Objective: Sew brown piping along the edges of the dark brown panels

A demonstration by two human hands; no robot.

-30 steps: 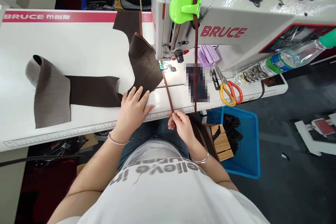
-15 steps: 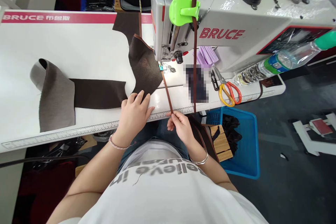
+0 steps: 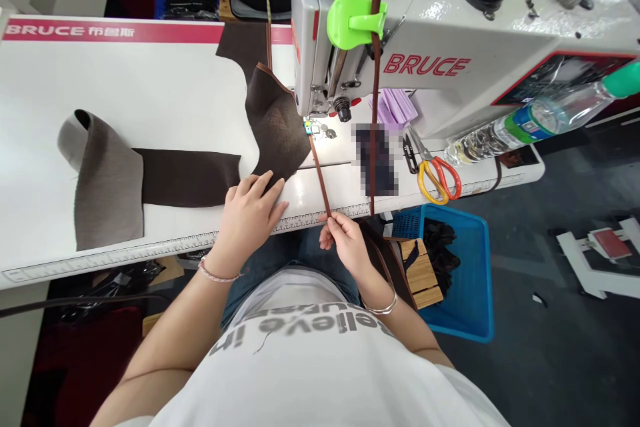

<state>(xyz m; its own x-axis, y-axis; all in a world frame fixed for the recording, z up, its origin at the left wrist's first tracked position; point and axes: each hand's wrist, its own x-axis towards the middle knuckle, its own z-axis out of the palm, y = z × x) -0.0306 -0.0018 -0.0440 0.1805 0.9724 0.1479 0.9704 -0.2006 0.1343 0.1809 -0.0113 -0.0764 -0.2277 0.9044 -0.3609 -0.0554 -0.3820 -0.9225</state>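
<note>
Head view: hands at a sewing machine (image 3: 425, 33)

The right hand (image 3: 347, 247) pinches a narrow brown strip (image 3: 320, 177) between thumb and fingers at the front edge of the white surface (image 3: 125, 80). From there the strip runs up to the machine's presser foot (image 3: 315, 107). Well apart from it, the open left hand (image 3: 247, 220) lies flat, its fingertips touching the lower edge of a dark brown panel (image 3: 277, 127) beside the foot. A second dark panel (image 3: 187, 177) lies to the left, ending in a folded grey piece (image 3: 107, 187). Orange-and-yellow scissors (image 3: 439, 178) sit on the surface to the right.
</note>
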